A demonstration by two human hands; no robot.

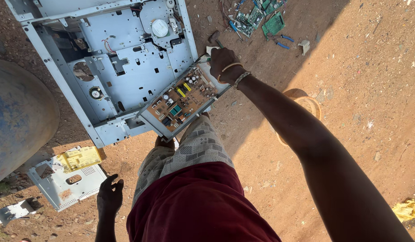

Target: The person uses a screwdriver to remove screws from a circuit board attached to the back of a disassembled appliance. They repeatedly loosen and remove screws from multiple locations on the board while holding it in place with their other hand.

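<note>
Head view: my left hand (109, 195) hangs empty, fingers loosely spread, above the dirt near a loose grey panel (66, 181). Further right, the brown circuit board (184, 98) lies tilted on the grey metal chassis (122, 58). My right hand (224, 61) grips a tool at the board's upper corner.

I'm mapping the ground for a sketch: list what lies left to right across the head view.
Blue drum → yellow part on a grey panel → left hand → brown circuit board → right hand → woven basket → yellow scrap.
</note>
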